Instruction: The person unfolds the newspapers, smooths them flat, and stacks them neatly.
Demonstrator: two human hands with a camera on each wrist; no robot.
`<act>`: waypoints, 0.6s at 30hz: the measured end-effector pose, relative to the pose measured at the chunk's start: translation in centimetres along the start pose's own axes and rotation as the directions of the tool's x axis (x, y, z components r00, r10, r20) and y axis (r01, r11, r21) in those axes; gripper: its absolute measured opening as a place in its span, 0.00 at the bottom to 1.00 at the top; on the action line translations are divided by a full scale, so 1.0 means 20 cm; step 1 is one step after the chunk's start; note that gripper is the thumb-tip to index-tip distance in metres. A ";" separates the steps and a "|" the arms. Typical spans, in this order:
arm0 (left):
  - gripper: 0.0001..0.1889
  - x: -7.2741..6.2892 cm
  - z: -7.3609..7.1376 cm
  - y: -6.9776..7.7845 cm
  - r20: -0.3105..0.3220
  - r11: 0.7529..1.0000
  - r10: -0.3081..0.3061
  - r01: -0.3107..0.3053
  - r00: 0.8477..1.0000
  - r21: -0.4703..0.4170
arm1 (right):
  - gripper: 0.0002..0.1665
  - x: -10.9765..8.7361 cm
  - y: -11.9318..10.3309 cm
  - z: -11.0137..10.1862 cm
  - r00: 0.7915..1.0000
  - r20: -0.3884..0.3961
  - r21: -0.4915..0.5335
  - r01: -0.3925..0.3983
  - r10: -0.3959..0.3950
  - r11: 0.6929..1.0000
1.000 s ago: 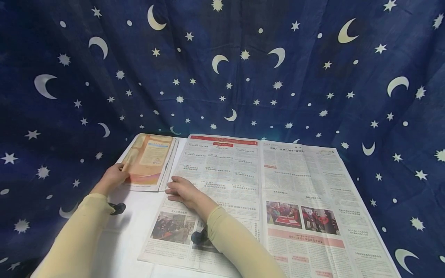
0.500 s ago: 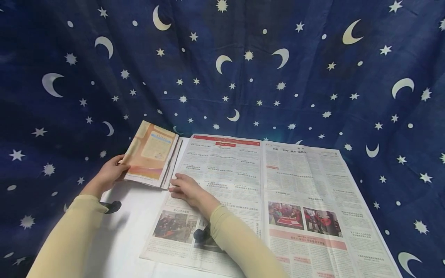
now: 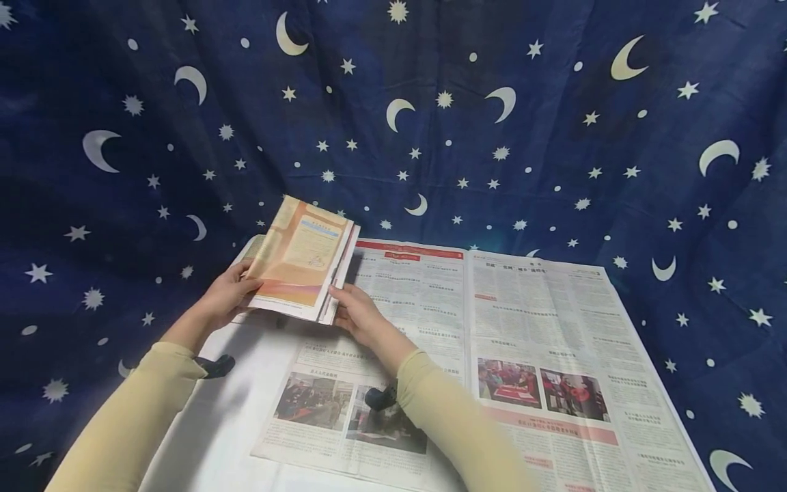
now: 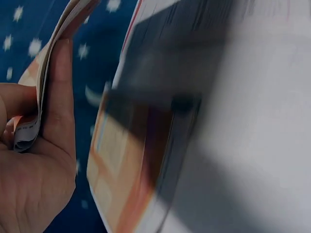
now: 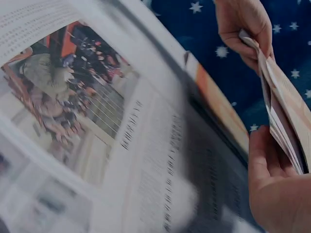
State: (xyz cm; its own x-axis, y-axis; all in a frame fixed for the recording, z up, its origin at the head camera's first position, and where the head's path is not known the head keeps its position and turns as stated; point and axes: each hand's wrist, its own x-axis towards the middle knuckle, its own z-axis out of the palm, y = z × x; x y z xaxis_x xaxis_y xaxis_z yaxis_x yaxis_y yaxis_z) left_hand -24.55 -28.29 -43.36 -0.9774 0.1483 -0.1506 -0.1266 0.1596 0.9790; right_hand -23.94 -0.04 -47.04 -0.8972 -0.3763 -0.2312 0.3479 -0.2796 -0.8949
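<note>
Both hands hold an orange-covered booklet (image 3: 298, 256) tilted up above the table, its far end raised. On its left edge, the left hand (image 3: 224, 295) pinches the pages between thumb and fingers, also seen in the left wrist view, where the booklet's page edges (image 4: 41, 87) curve. At the lower right corner, the right hand (image 3: 364, 316) grips the edge; its fingers (image 5: 261, 158) show along the loose page edges in the right wrist view. Beneath lies another orange booklet (image 4: 124, 165), mostly hidden in the head view.
An open newspaper (image 3: 529, 321) with printed photos covers the middle and right of the white table (image 3: 215, 410). A dark blue curtain (image 3: 430, 68) with moons and stars hangs behind. Black straps with knobs (image 3: 218, 367) sit at the wrists.
The booklet has been lifted off the pile at the left and carried right, over the newspaper's edge. The right hand has moved from the newspaper onto the booklet's right edge.
</note>
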 end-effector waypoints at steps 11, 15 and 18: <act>0.34 0.01 0.46 0.04 0.067 0.994 -0.009 0.002 0.998 0.113 | 0.36 -0.17 -0.12 -0.33 0.984 -0.140 -0.179 0.087 -0.113 0.980; 0.35 -0.01 0.60 0.03 0.128 0.994 -0.023 0.009 0.992 0.107 | 0.36 -0.23 -0.12 -0.47 0.970 -0.193 -0.318 0.079 -0.146 0.945; 0.34 0.00 0.68 0.01 0.159 0.998 -0.048 0.039 0.986 0.056 | 0.35 -0.28 -0.13 -0.55 0.962 -0.224 -0.394 0.059 -0.158 0.917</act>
State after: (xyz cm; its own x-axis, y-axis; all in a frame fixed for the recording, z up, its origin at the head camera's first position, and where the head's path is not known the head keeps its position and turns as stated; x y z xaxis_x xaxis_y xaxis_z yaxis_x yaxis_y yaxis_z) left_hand -22.19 -14.99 -45.05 -0.9309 0.2938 -0.2172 -0.1553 0.2198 0.9631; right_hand -22.78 12.53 -47.53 -0.9787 -0.1195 -0.1667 0.1592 0.0697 -0.9848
